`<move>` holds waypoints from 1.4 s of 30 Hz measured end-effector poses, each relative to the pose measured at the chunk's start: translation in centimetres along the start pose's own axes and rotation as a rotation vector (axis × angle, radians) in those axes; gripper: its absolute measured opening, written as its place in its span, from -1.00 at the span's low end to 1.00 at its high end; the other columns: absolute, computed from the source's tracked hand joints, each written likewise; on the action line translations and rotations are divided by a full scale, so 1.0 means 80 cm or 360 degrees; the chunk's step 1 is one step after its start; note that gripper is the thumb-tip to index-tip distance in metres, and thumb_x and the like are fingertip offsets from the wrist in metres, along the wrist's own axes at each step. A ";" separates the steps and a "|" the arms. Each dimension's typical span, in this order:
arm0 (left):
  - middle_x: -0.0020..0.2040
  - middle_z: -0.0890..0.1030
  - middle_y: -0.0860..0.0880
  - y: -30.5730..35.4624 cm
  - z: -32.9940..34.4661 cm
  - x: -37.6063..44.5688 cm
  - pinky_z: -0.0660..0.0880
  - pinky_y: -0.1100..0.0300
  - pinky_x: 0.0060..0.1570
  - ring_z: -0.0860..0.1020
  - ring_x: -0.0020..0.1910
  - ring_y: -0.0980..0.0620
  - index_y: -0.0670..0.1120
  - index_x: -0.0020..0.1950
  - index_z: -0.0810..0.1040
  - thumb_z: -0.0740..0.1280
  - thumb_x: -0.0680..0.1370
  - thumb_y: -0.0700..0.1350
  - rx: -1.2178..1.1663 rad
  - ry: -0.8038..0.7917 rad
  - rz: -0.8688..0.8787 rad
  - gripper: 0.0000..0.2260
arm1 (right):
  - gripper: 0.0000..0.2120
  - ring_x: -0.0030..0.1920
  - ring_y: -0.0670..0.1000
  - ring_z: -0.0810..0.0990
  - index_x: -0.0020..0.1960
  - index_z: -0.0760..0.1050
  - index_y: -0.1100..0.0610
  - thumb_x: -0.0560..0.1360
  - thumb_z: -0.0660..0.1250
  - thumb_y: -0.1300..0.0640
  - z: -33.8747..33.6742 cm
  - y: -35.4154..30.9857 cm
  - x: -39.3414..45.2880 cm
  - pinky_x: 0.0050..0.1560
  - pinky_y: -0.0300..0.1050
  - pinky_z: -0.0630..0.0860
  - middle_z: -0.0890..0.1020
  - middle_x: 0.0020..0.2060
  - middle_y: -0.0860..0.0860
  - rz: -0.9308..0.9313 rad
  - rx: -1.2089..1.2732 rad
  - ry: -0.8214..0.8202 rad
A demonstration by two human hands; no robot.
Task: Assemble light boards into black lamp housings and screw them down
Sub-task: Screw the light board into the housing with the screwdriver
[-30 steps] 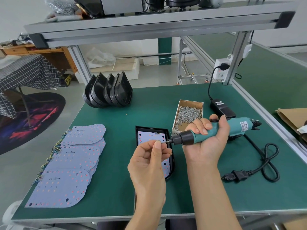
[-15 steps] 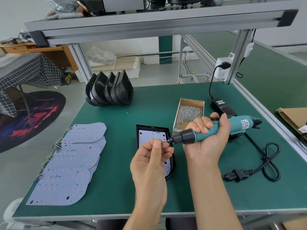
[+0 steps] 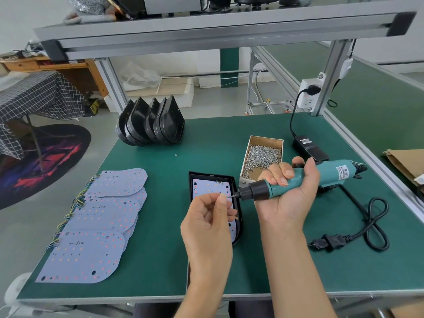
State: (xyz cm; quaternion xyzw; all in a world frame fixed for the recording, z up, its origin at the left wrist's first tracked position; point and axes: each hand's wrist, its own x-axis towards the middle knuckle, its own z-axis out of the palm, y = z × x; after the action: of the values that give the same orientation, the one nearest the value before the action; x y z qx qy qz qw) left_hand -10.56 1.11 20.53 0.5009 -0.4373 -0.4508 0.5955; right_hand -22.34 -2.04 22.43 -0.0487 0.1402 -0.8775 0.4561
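Note:
A black lamp housing (image 3: pixel 192 180) lies flat on the green table with a white light board (image 3: pixel 204 185) inside it. Above it, my right hand (image 3: pixel 290 191) grips a teal electric screwdriver (image 3: pixel 298 180), held level with its bit pointing left. My left hand (image 3: pixel 208 216) pinches a small screw against the bit's tip, between thumb and forefinger. Both hands hide the housing's near right part. A cardboard box of screws (image 3: pixel 262 154) stands just behind the screwdriver. Several loose light boards (image 3: pixel 101 216) overlap at the left. A row of empty black housings (image 3: pixel 151 122) stands on edge at the back.
A black power adapter (image 3: pixel 309 149) lies right of the screw box, its cable running up to a wall socket (image 3: pixel 308 95) on the frame post. A coiled black cord with plug (image 3: pixel 358 235) lies at the right. An aluminium shelf (image 3: pixel 218 28) spans overhead.
Hands and screwdriver stay almost where they were; my left fingers keep the screw at the bit's tip. The view has shifted slightly.

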 end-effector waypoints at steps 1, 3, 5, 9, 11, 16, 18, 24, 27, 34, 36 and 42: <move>-0.22 0.71 -0.02 0.000 0.000 0.001 0.56 0.34 -0.25 0.66 -0.31 0.07 -0.09 -0.06 0.62 0.38 0.65 -0.18 0.0012 -0.0012 -0.0011 -0.90 | -0.80 -0.35 -0.14 0.35 -0.10 0.46 -0.01 0.63 0.32 -0.08 -0.001 0.000 0.001 -0.26 -0.28 0.35 0.38 -0.34 -0.14 0.0007 0.0022 -0.0021; -0.26 0.69 -0.02 -0.001 -0.001 0.004 0.54 0.34 -0.28 0.64 -0.34 0.10 -0.09 -0.07 0.61 0.37 0.65 -0.16 0.0052 -0.0048 -0.0036 -0.89 | -0.81 -0.43 -0.14 0.33 -0.12 0.47 0.02 0.61 0.31 -0.04 -0.004 -0.003 0.006 -0.35 -0.28 0.35 0.38 -0.40 -0.12 0.0013 0.0091 -0.0047; -0.28 0.68 0.00 -0.003 -0.002 0.007 0.53 0.34 -0.29 0.62 -0.35 0.12 -0.08 -0.07 0.61 0.37 0.66 -0.15 0.0093 -0.0092 -0.0049 -0.88 | -0.80 -0.48 -0.13 0.32 -0.14 0.47 0.05 0.61 0.28 -0.02 -0.001 -0.001 0.010 -0.42 -0.27 0.33 0.37 -0.45 -0.11 0.0020 0.0138 -0.0035; -0.24 0.71 0.03 -0.002 -0.004 0.014 0.55 0.33 -0.28 0.64 -0.31 0.13 -0.03 -0.07 0.63 0.39 0.64 -0.13 0.0176 -0.0204 -0.0061 -0.90 | -0.77 -0.49 -0.13 0.32 -0.15 0.48 0.06 0.64 0.27 -0.01 -0.004 0.000 0.019 -0.44 -0.26 0.35 0.38 -0.46 -0.11 0.0011 0.0139 -0.0058; -0.16 0.72 0.10 0.000 -0.006 0.017 0.56 0.33 -0.22 0.67 -0.25 0.13 0.05 -0.02 0.66 0.44 0.61 -0.05 0.0226 -0.0244 -0.0068 -0.98 | -0.77 -0.49 -0.13 0.32 -0.15 0.48 0.06 0.64 0.26 -0.01 -0.004 0.001 0.025 -0.44 -0.25 0.35 0.38 -0.45 -0.10 -0.0005 0.0114 -0.0065; 0.10 0.58 0.24 0.004 -0.030 0.033 0.48 0.34 0.06 0.57 0.08 0.18 0.13 0.19 0.58 0.43 0.50 0.20 0.0767 -0.0073 0.0307 -0.69 | -0.80 -0.45 -0.10 0.29 -0.14 0.47 0.04 0.64 0.29 0.00 -0.005 -0.003 0.051 -0.39 -0.23 0.32 0.36 -0.41 -0.09 -0.0114 -0.0035 -0.0008; 0.17 0.54 0.19 0.004 -0.045 0.045 0.41 0.19 0.25 0.48 0.23 0.11 0.09 0.22 0.55 0.40 0.53 0.17 0.1042 0.0030 0.0383 -0.68 | -0.80 -0.45 -0.08 0.30 -0.13 0.47 0.04 0.66 0.28 0.01 -0.006 -0.002 0.062 -0.39 -0.23 0.33 0.37 -0.41 -0.07 -0.0174 -0.0167 0.0032; 0.23 0.61 0.00 0.000 -0.059 0.077 0.39 -0.01 0.33 0.47 0.33 -0.10 -0.07 0.53 0.34 0.36 0.53 0.26 0.1493 -0.0271 -0.0220 -0.33 | -0.84 -0.45 -0.01 0.33 -0.12 0.49 0.10 0.61 0.36 0.07 -0.015 0.017 0.078 -0.39 -0.15 0.30 0.41 -0.42 0.02 -0.0270 -0.0520 0.0133; 0.23 0.59 -0.07 -0.004 -0.050 0.085 0.46 0.02 0.21 0.50 0.27 -0.14 -0.11 0.43 0.38 0.36 0.55 0.22 0.1572 -0.0416 -0.0335 -0.41 | -0.82 -0.48 0.00 0.34 -0.15 0.50 0.10 0.62 0.37 0.10 -0.016 0.025 0.080 -0.41 -0.15 0.29 0.43 -0.44 0.03 -0.0290 -0.0640 0.0130; -0.11 0.47 0.03 -0.005 -0.040 0.094 0.37 0.07 -0.12 0.49 -0.07 -0.07 -0.14 0.06 0.36 0.38 0.60 0.06 0.1542 -0.0509 -0.0359 -0.68 | -0.83 -0.52 0.04 0.33 -0.15 0.48 0.14 0.59 0.36 0.12 -0.012 0.036 0.081 -0.41 -0.12 0.31 0.42 -0.51 0.04 -0.0359 -0.0794 0.0115; -0.12 0.48 0.01 -0.004 -0.038 0.092 0.39 0.06 -0.14 0.50 -0.11 -0.06 -0.14 0.07 0.34 0.38 0.60 0.03 0.1506 -0.0501 -0.0353 -0.69 | -0.83 -0.53 0.04 0.33 -0.17 0.49 0.13 0.57 0.38 0.11 -0.010 0.037 0.078 -0.42 -0.14 0.33 0.42 -0.50 0.05 -0.0361 -0.0797 0.0106; -0.14 0.47 -0.01 -0.003 -0.035 0.090 0.37 0.06 -0.18 0.45 -0.20 0.05 -0.14 0.04 0.29 0.37 0.61 -0.01 0.1464 -0.0492 -0.0300 -0.70 | -0.78 -0.52 0.07 0.31 -0.18 0.48 0.10 0.41 0.45 0.00 -0.009 0.040 0.077 -0.43 -0.13 0.35 0.41 -0.50 0.07 -0.0399 -0.0807 0.0109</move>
State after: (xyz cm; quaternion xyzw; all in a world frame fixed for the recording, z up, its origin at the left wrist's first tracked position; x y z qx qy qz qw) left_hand -6.37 -5.37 20.47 0.6765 -0.6270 -0.3320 0.1974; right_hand -23.52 -8.64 20.58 -0.1486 0.3635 -0.8651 0.3121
